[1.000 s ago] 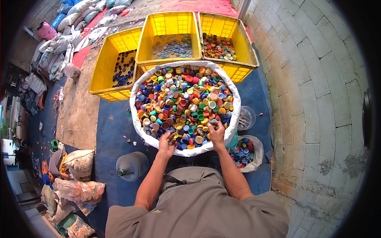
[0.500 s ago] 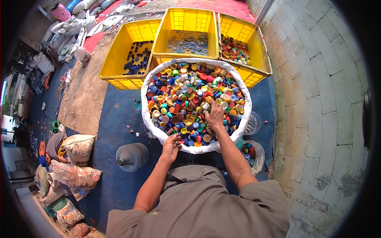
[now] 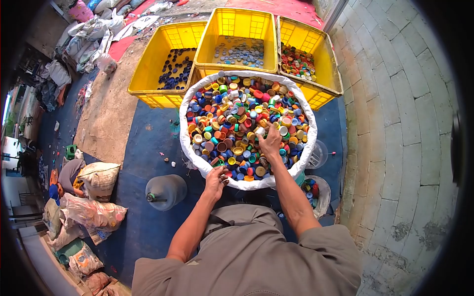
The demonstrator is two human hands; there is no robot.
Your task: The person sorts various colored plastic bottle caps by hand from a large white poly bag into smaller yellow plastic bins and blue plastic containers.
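Note:
A large sack with a rolled white rim (image 3: 312, 126) stands in front of me, filled with bottle caps (image 3: 224, 121) of many colours. Over the right part of the heap, my right hand (image 3: 270, 144) reaches in with thumb and fingers apart, touching caps. A white bottle cap (image 3: 260, 131) lies beside its thumb. My left hand (image 3: 215, 181) rests at the near rim, its fingers curled inward; something small and dark shows at the fingertips, too little to name.
Behind the sack stand three yellow crates: one with dark blue caps (image 3: 176, 69), one with pale caps (image 3: 239, 51), one with red and mixed caps (image 3: 297, 63). A large clear jug (image 3: 168, 191) lies to the left. A small bag of caps (image 3: 322, 192) sits right, near a block wall (image 3: 390, 148).
The whole view has shifted slightly to the right. My left hand's fingers have curled in more at the rim. The right hand stays at nearly the same spot in the caps.

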